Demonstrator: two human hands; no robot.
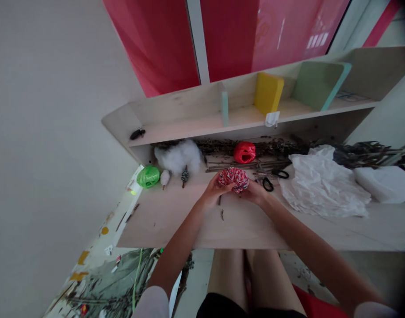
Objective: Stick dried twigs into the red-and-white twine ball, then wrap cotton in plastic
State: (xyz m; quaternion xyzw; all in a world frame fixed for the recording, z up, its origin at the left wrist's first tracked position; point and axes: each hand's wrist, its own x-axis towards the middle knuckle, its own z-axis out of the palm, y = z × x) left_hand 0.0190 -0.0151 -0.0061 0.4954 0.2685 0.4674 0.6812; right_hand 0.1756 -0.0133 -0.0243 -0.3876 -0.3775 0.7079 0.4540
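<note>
Between my two hands, above the desk, is a ball of red, white and dark twisted yarn [234,178]. My left hand [216,189] grips its left side, with the thumb across the front. On the right side my right hand [254,191] holds it too, its fingers partly hidden behind the ball. Just behind it lies a roll of red plastic twine [244,152]. Black-handled scissors [268,184] rest close to my right hand. Short bits of twig [222,214] lie on the desktop below my hands.
White stuffing [181,155], a green twine roll [148,176], a white-wrapped stick [165,177] and a dark striped one [185,176] are at left. Crumpled white paper [323,185] covers the right. Dried stems [288,145] line the back under a shelf [182,126]. Plant scraps [112,278] litter the floor.
</note>
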